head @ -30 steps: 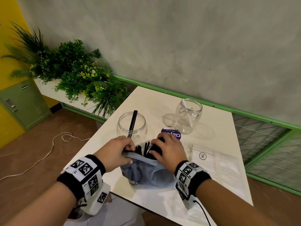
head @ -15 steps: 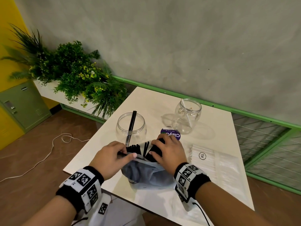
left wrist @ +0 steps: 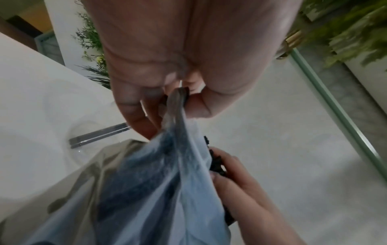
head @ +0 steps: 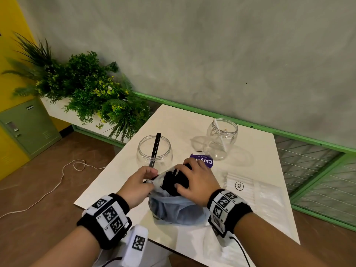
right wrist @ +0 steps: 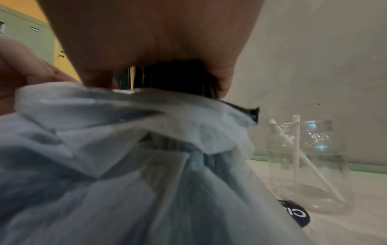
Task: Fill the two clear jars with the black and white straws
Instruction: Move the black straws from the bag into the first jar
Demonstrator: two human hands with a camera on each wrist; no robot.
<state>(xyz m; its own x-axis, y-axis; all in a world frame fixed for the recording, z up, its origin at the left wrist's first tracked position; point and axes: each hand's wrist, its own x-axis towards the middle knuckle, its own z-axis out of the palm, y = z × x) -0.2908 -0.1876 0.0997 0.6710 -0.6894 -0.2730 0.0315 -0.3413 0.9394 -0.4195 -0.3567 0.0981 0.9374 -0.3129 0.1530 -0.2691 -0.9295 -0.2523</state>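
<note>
White table (head: 250, 143), set against a grey wall. Near its front edge: one pale blue plastic bag (head: 179, 209), mouth upward, holding a bundle of black straws (head: 173, 182) whose ends stick out of the opening. Left hand (head: 137, 185): thumb and fingers pinched tight on the bag's rim, seen close in the left wrist view. Right hand (head: 194, 180): fingers curled over and round the tops of the black straws. Behind the bag, to the left: a clear jar (head: 154, 153), upright, with two black straws leaning in it. Further back, to the right: a second clear jar (head: 221, 139), upright, with white straws (right wrist: 296, 149) in it. Beside the bag: a round purple label (head: 204, 160). To the right: a flat pack of white straws (head: 242, 187) marked XL. Left of the table: green plants (head: 92, 93).
</note>
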